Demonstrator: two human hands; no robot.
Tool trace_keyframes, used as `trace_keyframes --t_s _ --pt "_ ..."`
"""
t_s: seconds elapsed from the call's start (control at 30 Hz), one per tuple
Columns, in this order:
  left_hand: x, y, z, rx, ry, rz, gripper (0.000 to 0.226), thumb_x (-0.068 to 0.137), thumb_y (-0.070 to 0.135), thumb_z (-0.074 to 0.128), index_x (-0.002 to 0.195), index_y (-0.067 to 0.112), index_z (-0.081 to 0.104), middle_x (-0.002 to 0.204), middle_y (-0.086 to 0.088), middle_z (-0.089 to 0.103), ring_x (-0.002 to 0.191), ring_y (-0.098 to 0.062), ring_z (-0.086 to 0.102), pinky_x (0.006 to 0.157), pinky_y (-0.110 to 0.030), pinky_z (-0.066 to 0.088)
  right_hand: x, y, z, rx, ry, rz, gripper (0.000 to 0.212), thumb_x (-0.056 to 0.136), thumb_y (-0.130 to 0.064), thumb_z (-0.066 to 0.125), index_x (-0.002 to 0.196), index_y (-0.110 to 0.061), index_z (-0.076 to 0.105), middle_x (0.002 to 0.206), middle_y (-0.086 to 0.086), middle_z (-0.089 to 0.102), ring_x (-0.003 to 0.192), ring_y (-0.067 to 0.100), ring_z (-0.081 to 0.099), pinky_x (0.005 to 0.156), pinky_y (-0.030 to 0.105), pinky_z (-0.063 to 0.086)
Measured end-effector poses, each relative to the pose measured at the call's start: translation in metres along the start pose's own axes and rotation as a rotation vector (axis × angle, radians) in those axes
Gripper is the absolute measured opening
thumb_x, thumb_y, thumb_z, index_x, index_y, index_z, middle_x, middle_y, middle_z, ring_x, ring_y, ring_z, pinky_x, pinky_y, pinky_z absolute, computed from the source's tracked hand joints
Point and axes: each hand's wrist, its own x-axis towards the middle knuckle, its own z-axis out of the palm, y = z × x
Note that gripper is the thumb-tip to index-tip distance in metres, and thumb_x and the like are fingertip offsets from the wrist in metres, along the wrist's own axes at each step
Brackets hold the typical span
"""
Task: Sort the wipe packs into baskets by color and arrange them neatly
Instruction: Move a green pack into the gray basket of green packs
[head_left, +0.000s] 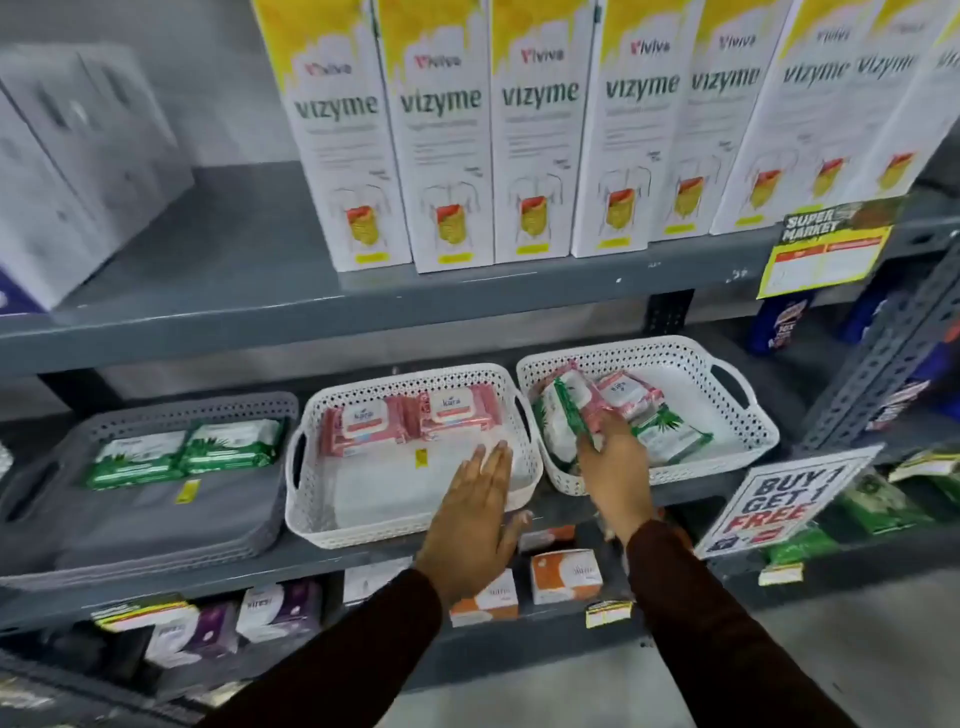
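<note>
While your right hand (613, 457) reaches into the right white basket (748, 415), its fingers are closed around a wipe pack with green and pink edges (574, 410), held tilted at the basket's 9 o'clock side. More mixed packs lie in that basket: a pink one (626, 392) near the centre, a green one (672, 436) at about 5 o'clock from it. Your left hand (475, 514) is flat, fingers extended and together, gripping nothing, over the front rim of the middle white basket (415, 535). Two pink packs (410, 423) sit side by side along that basket's 12 o'clock wall. At 9 o'clock from it, the grey basket (156, 525) has two green packs (182, 452) side by side along its back. All three baskets sit on a grey metal shelf (234, 577). Shelf above: row of tall white-and-yellow Vizyme boxes (441, 156). At 3 o'clock, a "Buy 1 Get 1 Free" sign (779, 504). Lower shelf holds small boxes, blurred. Store floor grey.
</note>
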Motion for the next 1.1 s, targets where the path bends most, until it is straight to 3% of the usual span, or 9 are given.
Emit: trace_keyframes --t_s 0.1,0.23,0.37,0.57,0.67,0.77,0.87,0.93,1.1 --pt "0.01 0.009 0.018 0.13 -0.055 -0.046 0.071 0.1 0.054 0.021 0.156 0.012 0.01 0.165 -0.005 0.013 0.152 -0.025 0.003 0.123 -0.045 0.01 0.036 0.008 0.0 0.024 -0.169 0.111 0.011 0.089 -0.021 0.068 0.088 -0.01 0.064 0.078 0.005 0.068 0.073 0.025 0.062 0.061 0.029 0.043" --pt "0.012 0.009 0.025 0.158 -0.058 -0.07 0.066 0.1 0.054 0.022 0.155 0.016 0.02 0.163 -0.004 0.023 0.151 -0.024 0.01 0.123 -0.043 0.008 0.057 0.014 0.012 0.119 -0.28 0.221 0.048 0.073 -0.024 0.084 0.039 -0.023 0.05 0.031 -0.016 0.048 0.031 -0.002 0.048 0.031 0.013 0.029" --pt "0.007 0.004 0.024 0.177 -0.068 -0.06 0.064 0.102 0.053 0.021 0.155 0.016 0.02 0.162 -0.003 0.024 0.151 -0.023 0.009 0.123 -0.04 0.007 0.062 0.022 0.015 0.129 -0.323 0.292 0.041 0.07 -0.028 0.083 0.045 -0.022 0.051 0.033 -0.017 0.051 0.029 -0.002 0.048 0.04 0.021 0.035" --pt "-0.006 -0.01 0.018 0.171 -0.058 -0.127 0.064 0.102 0.053 0.02 0.155 0.017 0.019 0.164 0.0 0.018 0.152 -0.019 0.001 0.124 -0.042 0.01 0.064 0.019 -0.007 0.201 -0.206 0.216 0.026 0.078 -0.039 0.08 0.068 -0.018 0.067 0.06 -0.008 0.066 0.059 0.015 0.063 0.056 0.029 0.046" --pt "-0.016 -0.019 0.014 0.177 -0.04 -0.148 0.063 0.103 0.052 0.022 0.155 0.017 0.019 0.164 0.001 0.016 0.152 -0.019 0.0 0.124 -0.041 0.009 0.064 0.002 -0.022 0.361 -0.154 0.21 0.029 0.078 -0.04 0.081 0.062 -0.026 0.062 0.046 -0.017 0.059 0.043 0.0 0.053 0.049 0.026 0.04" --pt "-0.027 -0.031 0.006 0.186 -0.033 -0.169 0.064 0.103 0.052 0.023 0.155 0.016 0.02 0.164 0.001 0.015 0.152 -0.019 0.0 0.123 -0.04 0.008 0.061 -0.02 -0.022 0.545 -0.254 0.214 0.023 0.076 -0.034 0.084 0.058 -0.034 0.07 0.052 -0.021 0.066 0.048 -0.003 0.062 0.046 0.018 0.049" --pt "-0.044 -0.048 -0.003 0.167 -0.018 -0.194 0.064 0.103 0.051 0.027 0.154 0.013 0.025 0.162 0.0 0.021 0.152 -0.021 0.004 0.122 -0.04 0.009 0.051 -0.042 0.002 0.639 -0.429 0.315 0.023 0.071 -0.034 0.088 0.087 -0.02 0.079 0.086 -0.008 0.081 0.086 0.012 0.076 0.077 0.032 0.058" --pt "-0.059 -0.063 -0.012 0.152 -0.011 -0.226 0.063 0.102 0.051 0.029 0.153 0.012 0.028 0.162 -0.001 0.022 0.152 -0.021 0.006 0.122 -0.04 0.009 0.039 -0.058 0.025 0.618 -0.508 0.327 0.024 0.07 -0.036 0.088 0.087 -0.02 0.08 0.089 -0.01 0.081 0.088 0.007 0.074 0.088 0.036 0.053" --pt "-0.112 -0.13 -0.055 0.162 0.002 -0.374 0.069 0.099 0.051 0.024 0.152 0.008 0.03 0.161 -0.007 0.025 0.15 -0.028 0.016 0.121 -0.044 0.012 -0.005 -0.117 0.096 0.639 -0.718 0.299 0.01 0.073 -0.025 0.088 0.081 -0.022 0.082 0.093 0.002 0.081 0.086 0.015 0.077 0.069 0.024 0.056"
